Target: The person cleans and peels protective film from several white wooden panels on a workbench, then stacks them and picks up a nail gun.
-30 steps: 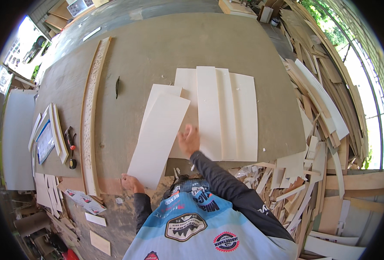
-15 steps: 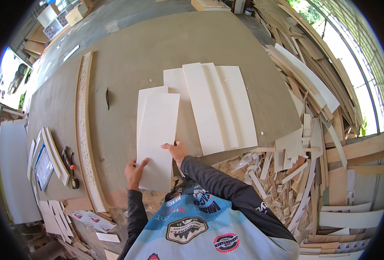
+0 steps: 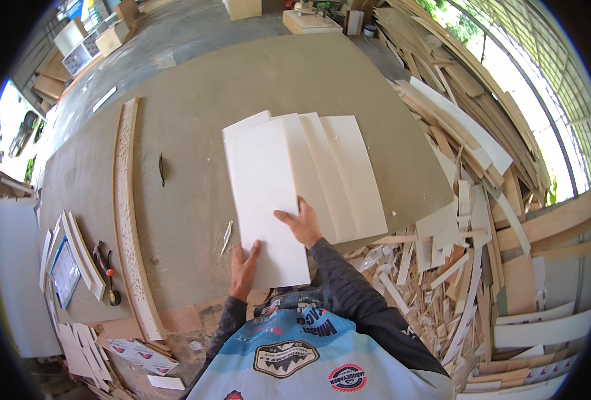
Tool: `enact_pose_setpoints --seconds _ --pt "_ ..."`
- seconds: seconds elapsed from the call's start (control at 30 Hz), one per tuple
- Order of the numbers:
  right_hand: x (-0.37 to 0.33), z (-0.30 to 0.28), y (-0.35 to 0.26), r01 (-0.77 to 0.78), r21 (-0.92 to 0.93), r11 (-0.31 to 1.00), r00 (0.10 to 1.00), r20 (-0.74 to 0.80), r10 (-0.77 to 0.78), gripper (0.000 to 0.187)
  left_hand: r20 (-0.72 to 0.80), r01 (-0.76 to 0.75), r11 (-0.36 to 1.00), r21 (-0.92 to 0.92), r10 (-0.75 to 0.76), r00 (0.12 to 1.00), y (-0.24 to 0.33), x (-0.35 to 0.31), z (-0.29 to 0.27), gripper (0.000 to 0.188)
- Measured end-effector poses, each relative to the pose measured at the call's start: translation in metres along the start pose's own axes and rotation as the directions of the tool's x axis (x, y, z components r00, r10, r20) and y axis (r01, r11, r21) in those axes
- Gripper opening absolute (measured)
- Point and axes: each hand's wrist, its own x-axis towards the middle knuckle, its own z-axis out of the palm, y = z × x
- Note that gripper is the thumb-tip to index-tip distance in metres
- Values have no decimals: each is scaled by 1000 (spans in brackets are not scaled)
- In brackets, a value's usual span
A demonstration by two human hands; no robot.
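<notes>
Both my hands grip a long white board that reaches past the near edge of the large brown table. My left hand closes on its left edge near the close end, thumb on top. Farther up, my right hand holds the right edge, its thumb also lying on the face. Another white board shows its far end from beneath the held one. Directly to the right, several overlapping white boards lie fanned out, the outermost white board lying farthest right. The fingers under the held board are hidden.
On the brown table lie a long speckled strip, a small dark slender piece, a hammer, a tape measure and a blue-edged clipboard. Wood offcuts heap up at the right.
My hands have moved right with the held board, and it now overlaps the fanned boards. The board beneath it has shifted right too. A small whitish scrap now shows on the table left of them.
</notes>
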Motion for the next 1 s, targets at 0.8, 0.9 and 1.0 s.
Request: enact_pose_setpoints --seconds 0.8,0.9,1.0 --pt "99 -211 113 -364 -866 343 930 -357 85 74 -611 463 708 534 -55 789 -8 121 136 94" --pt "103 -196 70 -496 -774 393 868 -447 215 78 -617 465 731 500 -76 783 4 121 125 96" --pt "128 -214 70 -591 -627 507 806 -482 344 79 -666 567 704 428 -178 724 15 125 98 104"
